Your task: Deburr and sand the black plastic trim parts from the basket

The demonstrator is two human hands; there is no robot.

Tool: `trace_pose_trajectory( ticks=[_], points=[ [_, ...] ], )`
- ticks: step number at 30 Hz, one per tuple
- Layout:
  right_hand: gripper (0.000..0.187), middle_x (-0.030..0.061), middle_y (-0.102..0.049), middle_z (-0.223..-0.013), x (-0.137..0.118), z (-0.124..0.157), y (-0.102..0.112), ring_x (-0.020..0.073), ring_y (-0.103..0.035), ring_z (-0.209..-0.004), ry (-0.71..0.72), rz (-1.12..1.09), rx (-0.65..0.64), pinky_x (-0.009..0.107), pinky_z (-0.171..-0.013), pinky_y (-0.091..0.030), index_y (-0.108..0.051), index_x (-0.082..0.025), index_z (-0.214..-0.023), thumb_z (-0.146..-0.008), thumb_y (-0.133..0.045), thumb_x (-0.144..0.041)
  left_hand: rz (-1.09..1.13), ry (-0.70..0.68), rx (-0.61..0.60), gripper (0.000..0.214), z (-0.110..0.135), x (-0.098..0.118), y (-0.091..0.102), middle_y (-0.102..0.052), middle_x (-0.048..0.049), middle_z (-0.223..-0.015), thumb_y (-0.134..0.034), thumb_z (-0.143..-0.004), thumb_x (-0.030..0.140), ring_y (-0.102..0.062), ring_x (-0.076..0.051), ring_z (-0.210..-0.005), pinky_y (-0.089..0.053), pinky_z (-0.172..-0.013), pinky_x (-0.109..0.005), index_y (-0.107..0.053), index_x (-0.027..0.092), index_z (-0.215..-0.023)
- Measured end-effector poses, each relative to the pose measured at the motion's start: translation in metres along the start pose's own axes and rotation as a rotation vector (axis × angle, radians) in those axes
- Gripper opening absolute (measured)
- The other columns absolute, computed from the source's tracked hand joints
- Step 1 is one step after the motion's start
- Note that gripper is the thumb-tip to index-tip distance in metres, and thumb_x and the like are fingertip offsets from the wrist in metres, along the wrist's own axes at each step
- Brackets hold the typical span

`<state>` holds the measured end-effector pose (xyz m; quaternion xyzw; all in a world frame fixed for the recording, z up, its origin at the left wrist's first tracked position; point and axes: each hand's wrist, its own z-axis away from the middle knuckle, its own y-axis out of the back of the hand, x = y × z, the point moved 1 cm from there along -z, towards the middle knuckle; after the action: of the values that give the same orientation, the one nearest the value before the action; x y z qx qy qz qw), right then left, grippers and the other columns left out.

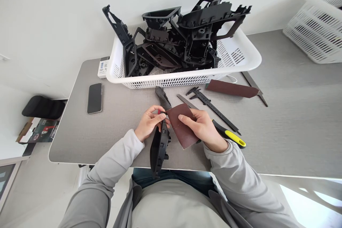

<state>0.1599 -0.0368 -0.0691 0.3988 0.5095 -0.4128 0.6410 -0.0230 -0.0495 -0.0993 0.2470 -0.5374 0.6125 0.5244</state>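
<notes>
Black plastic part [159, 146] hangs at lower centre of the frame, across the near edge of the bench [120, 121], its long axis running nearly up and down. The left hand [151, 123] is nearer, its grip narrow, closed on the part's upper end. Just right of that end, the right hand [201, 126] pinches a brown sheet [181, 131], thumb on top; whether sheet and part touch cannot be told. Above, a white basket [240, 67] holds other black pieces [203, 21].
</notes>
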Motion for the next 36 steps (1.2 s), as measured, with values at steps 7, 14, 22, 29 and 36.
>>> trace_pose_trajectory(
  ticks=[7,14,22,29,36],
  points=[
    [0.031,0.0007,-0.057,-0.059,-0.001,0.001,-0.002,0.0133,-0.047,-0.051,-0.004,-0.010,-0.066,0.026,-0.047,-0.036,-0.061,-0.018,-0.068,-0.074,-0.065,-0.048,-0.009,-0.016,-0.005,0.054,0.000,0.002,-0.001,-0.066,0.0032,-0.053,-0.082,-0.063,0.057,-0.068,-0.017,-0.049,-0.041,-0.036,-0.018,-0.050,0.021,-0.088],
    [0.025,0.0007,-0.061,-0.062,-0.001,0.003,0.001,0.0123,-0.049,-0.051,-0.099,-0.204,0.078,0.025,-0.047,-0.035,-0.066,-0.017,-0.073,-0.071,-0.070,-0.041,0.113,0.067,0.075,0.049,0.002,0.007,0.003,-0.068,0.0013,-0.051,-0.082,-0.062,0.050,-0.060,-0.015,-0.039,-0.043,-0.038,-0.020,-0.049,0.021,-0.083],
    [0.023,-0.0003,-0.063,-0.059,0.000,0.002,-0.009,0.0111,-0.050,-0.048,-0.239,-0.456,-0.021,0.023,-0.045,-0.035,-0.070,-0.017,-0.070,-0.060,-0.077,-0.037,0.126,-0.020,0.128,0.036,0.000,0.007,0.000,-0.059,0.0053,-0.042,-0.072,-0.070,0.047,-0.052,-0.012,-0.035,-0.035,-0.037,-0.018,-0.048,0.022,-0.078],
    [0.024,-0.0018,-0.062,-0.055,0.005,0.001,-0.014,0.0092,-0.047,-0.045,-0.282,-0.547,-0.104,0.022,-0.045,-0.033,-0.070,-0.016,-0.069,-0.059,-0.077,-0.036,0.155,-0.033,0.095,0.038,0.000,0.005,0.002,-0.057,0.0067,-0.041,-0.074,-0.071,0.049,-0.049,-0.011,-0.034,-0.034,-0.038,-0.019,-0.048,0.022,-0.078],
    [0.023,-0.0005,-0.063,-0.057,0.002,0.000,-0.022,0.0109,-0.049,-0.047,-0.301,-0.588,-0.164,0.024,-0.047,-0.035,-0.070,-0.016,-0.071,-0.059,-0.073,-0.035,0.176,-0.033,0.133,0.041,0.001,0.007,0.001,-0.058,0.0062,-0.043,-0.080,-0.066,0.046,-0.054,-0.011,-0.040,-0.039,-0.045,-0.019,-0.049,0.021,-0.075]
  ],
)
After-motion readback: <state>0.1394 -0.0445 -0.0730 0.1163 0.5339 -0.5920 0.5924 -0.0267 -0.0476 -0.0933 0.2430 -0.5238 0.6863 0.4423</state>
